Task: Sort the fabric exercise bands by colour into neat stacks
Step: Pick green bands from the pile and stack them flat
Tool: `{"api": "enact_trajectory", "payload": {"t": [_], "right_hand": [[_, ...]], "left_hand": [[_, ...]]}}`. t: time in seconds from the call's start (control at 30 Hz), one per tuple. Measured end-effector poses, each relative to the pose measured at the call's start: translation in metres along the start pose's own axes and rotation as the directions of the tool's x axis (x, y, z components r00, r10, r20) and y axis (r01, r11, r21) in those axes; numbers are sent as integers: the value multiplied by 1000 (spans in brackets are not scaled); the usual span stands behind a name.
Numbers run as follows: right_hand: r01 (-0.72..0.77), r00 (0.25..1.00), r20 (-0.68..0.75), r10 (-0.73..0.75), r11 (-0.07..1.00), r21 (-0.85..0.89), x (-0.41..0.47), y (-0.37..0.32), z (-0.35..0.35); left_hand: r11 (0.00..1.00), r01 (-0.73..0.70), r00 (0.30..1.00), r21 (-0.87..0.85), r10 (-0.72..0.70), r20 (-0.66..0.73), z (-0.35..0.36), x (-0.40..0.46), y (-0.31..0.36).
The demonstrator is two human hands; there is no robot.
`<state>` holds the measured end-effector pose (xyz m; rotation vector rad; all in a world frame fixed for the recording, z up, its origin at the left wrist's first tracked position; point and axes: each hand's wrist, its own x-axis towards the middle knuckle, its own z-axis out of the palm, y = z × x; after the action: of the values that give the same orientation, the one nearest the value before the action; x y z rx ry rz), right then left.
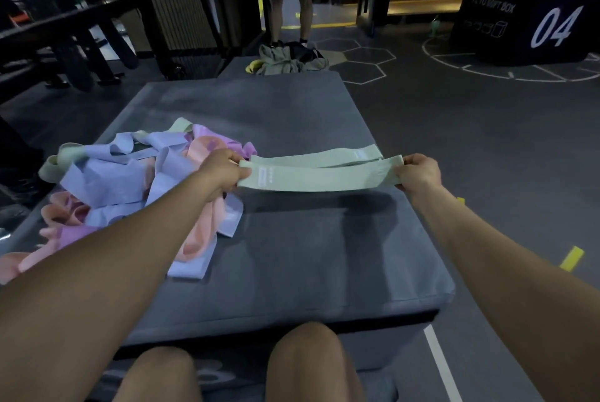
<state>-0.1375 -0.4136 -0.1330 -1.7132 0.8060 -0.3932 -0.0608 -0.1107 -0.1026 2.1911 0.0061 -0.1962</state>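
A pale green fabric band (311, 177) is stretched flat between both hands, just above the grey padded block (292, 245). My left hand (222, 171) pinches its left end and my right hand (418, 174) pinches its right end. A second green band (350, 154) lies flat on the block just behind the held one. A jumbled pile of bands (130, 187) in blue, lilac, peach-pink and green sits on the block's left side, partly hidden under my left forearm.
A second grey block (240, 65) behind carries a heap of clothes (289, 59). A person's legs (289, 11) stand beyond it. A black soft box marked 04 (526, 24) stands on the floor at the far right. Dark gym racks (65, 37) fill the left.
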Motion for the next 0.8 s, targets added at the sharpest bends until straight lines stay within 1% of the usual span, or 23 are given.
{"api": "enact_trajectory", "payload": {"t": [0.1,0.2,0.23,0.4,0.57,0.8], "right_hand": [[49,999,-17,-50,996,-79,22,-5,7],[116,992,-33,-122,983,-141,46,-12,17],[134,989,-38,-142,977,-164,53,-14,21],[201,975,-45,-219,946,-253,87,-16,40],[241,966,-1,-257,905,-350,104,-7,56],[270,955,-3,-298,868,-416,106,0,63]], "left_hand": [[995,32,992,-94,-43,-121,5,31,-2],[980,54,982,-193,-87,-166,13,61,-3],[978,51,980,-200,-88,-181,16,67,-2],[997,53,963,-64,-68,-259,28,95,-1],[992,50,961,117,-16,-277,35,110,-4],[960,26,964,277,49,-261,40,118,-12]]}}
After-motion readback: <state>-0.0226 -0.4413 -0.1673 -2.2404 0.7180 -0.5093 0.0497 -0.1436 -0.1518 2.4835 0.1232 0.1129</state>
